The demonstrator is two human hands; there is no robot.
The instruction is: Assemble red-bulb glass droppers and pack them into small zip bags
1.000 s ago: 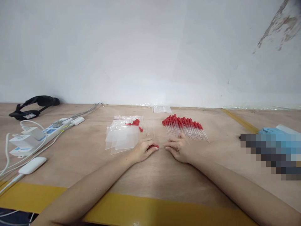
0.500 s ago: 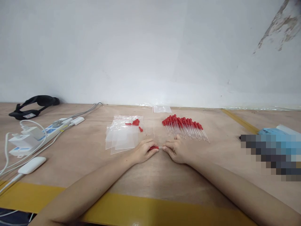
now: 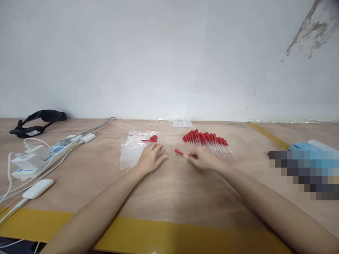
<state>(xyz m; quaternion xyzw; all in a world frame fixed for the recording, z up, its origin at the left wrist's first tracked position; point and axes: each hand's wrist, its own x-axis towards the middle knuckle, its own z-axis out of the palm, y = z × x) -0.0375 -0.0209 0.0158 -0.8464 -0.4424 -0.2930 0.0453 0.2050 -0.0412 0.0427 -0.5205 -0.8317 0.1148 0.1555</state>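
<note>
Between the fingertips of my right hand (image 3: 201, 158) is the glass tube of a dropper (image 3: 179, 152), its red rubber bulb pointing left and away. My left hand (image 3: 150, 158) holds nothing that I can see. Its thumb is apart from the fingers, which reach over the edge of the clear zip bags (image 3: 129, 155). Loose red rubber bulbs (image 3: 153, 138) lie on the bags just beyond those fingers. Beside them several thin glass tubes (image 3: 166, 149) stand in a short row on the table. To the right, droppers (image 3: 205, 138) lie side by side, bulbs away from me.
A power strip (image 3: 62, 146) with plugs and white cables runs along the left, near a white adapter (image 3: 38, 188) and a black headset strap (image 3: 39, 121). A small clear bag (image 3: 182, 124) lies by the wall. Something blue (image 3: 304, 147) lies at the right.
My left hand has let go of the dropper's red bulb and moved left and away, over the bags. The right hand has tilted the dropper and shifted slightly away.
</note>
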